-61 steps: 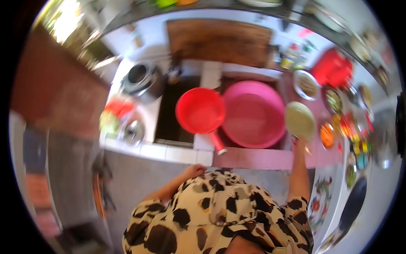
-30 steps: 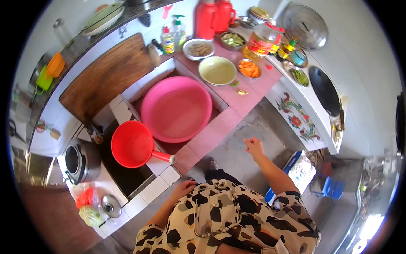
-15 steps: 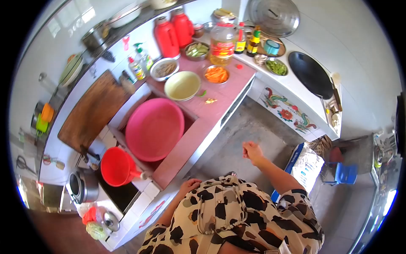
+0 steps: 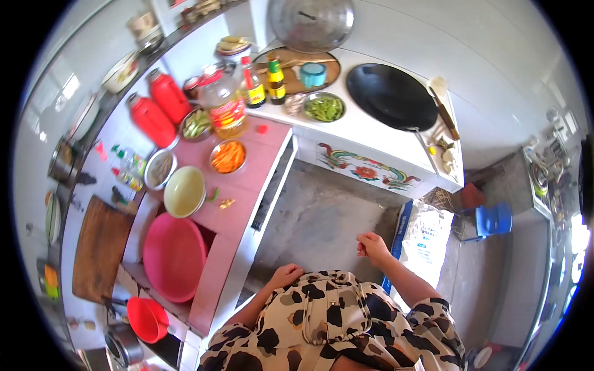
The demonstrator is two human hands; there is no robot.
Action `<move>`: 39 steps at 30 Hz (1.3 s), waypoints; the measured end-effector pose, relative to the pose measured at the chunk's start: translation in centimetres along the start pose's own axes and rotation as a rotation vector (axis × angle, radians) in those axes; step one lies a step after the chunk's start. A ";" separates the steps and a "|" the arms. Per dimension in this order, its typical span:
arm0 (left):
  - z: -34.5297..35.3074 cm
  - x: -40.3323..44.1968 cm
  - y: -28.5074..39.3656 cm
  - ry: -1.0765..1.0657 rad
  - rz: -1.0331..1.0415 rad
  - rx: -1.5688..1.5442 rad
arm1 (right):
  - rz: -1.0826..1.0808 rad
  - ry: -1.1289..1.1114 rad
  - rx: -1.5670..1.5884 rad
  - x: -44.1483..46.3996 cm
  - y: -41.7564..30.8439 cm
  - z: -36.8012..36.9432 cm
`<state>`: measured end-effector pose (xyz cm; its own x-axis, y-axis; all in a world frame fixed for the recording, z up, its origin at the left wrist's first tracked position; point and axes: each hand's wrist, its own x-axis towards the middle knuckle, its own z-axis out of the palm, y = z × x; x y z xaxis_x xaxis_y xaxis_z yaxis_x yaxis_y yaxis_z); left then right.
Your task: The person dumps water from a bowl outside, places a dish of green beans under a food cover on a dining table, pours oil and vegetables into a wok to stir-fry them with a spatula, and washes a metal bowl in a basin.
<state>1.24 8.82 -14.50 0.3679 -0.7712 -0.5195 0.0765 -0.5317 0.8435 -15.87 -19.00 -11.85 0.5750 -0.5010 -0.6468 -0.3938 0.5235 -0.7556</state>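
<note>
"While you look down past the shirt (image 4: 334,318), where is the right hand (image 4: 372,247)?"

"Out over the floor (image 4: 322,207), well apart from both counters, fingers curled together in a loose fist. Whether anything is inside, I can't tell."

"And the left hand (image 4: 286,276)?"

"Just beside the shirt's front, on the side of the pink counter (image 4: 232,219). Its fingers are bent, but I can't tell how tightly they come together, or whether they touch the cloth."

"What is nearest the right hand?"

"Apart from the shirt, the sack (image 4: 427,238), white with a blue side, on the floor to its right. The chair (image 4: 495,219), a blue one, is farther right."

"What is on the pink counter?"

"The pale bowl (image 4: 185,193), near the pink basin (image 4: 175,258), which sits sunk in it. Beyond are carrots (image 4: 228,156) in a dish, near the oil jug (image 4: 226,111)."

"And the white counter (image 4: 365,130)?"

"The wok (image 4: 393,96), with greens (image 4: 325,107) in a bowl to its left. The big lid (image 4: 311,25) stands upright against the wall behind."
</note>
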 end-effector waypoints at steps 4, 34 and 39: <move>-0.8 6.0 6.0 -0.108 0.100 0.128 | 0.014 0.065 0.081 0.5 -0.1 -2.1; -16.2 48.7 29.1 0.237 0.130 0.087 | 0.022 0.405 0.255 6.7 -8.3 -1.0; -11.0 44.9 26.7 0.085 0.438 0.502 | -0.080 0.372 0.218 6.9 -9.7 -2.3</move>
<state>30.03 -36.16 -13.83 0.3401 -0.9335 -0.1135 -0.5292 -0.2898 0.7974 -9.72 -29.14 -9.26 0.2847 -0.7390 -0.6106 -0.1750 0.5862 -0.7911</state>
